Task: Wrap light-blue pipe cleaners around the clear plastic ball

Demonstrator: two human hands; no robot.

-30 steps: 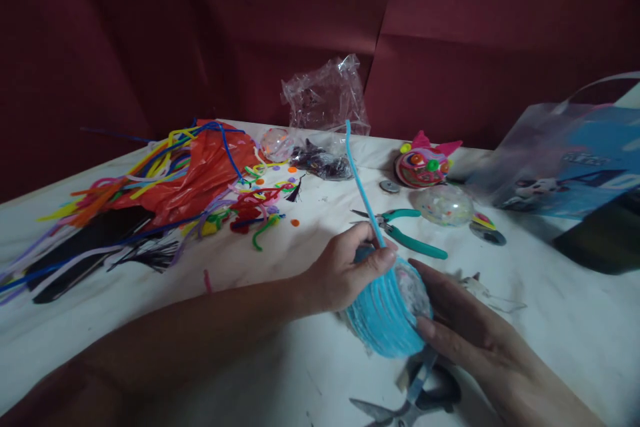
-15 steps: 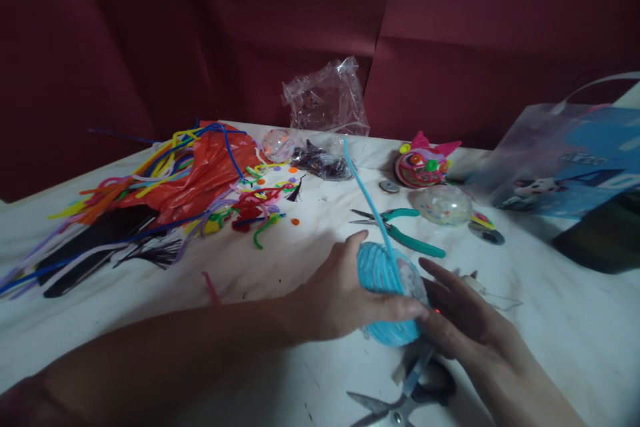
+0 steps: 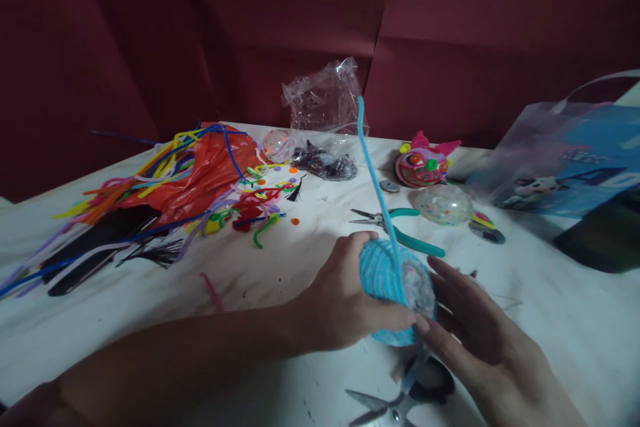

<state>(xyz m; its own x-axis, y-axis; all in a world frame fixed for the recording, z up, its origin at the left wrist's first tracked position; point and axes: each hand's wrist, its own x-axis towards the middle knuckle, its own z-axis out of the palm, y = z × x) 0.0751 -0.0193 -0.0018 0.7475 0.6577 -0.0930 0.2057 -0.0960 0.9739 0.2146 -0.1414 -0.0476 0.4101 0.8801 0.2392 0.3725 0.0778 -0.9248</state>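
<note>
A clear ball [image 3: 419,288] wound with light blue pipe cleaner [image 3: 376,265] sits between my two hands above the table. My left hand [image 3: 345,297] grips its left side, thumb across the front. From the right, my right hand [image 3: 483,333] cups the ball, its thumb pressed near the left thumb and its longer fingers along the far right side. One loose blue end [image 3: 373,163] of the pipe cleaner sticks up and leans slightly left. Below the ball lie scissors [image 3: 395,407] with black handles, partly covered. Green-handled pliers [image 3: 400,227] lie just beyond it.
Left, pipe cleaners [image 3: 170,163] spill over a red plastic bag [image 3: 200,177] beside a dark phone-like slab [image 3: 100,247]. At the back are a clear bag [image 3: 327,100], a pink eared figure [image 3: 423,163] and another clear ball [image 3: 445,205]. A blue printed bag [image 3: 575,160] stands right.
The ball has turned so more of its clear side shows. The loose blue end stands higher and more upright. My right fingers have shifted slightly on the ball's right side.
</note>
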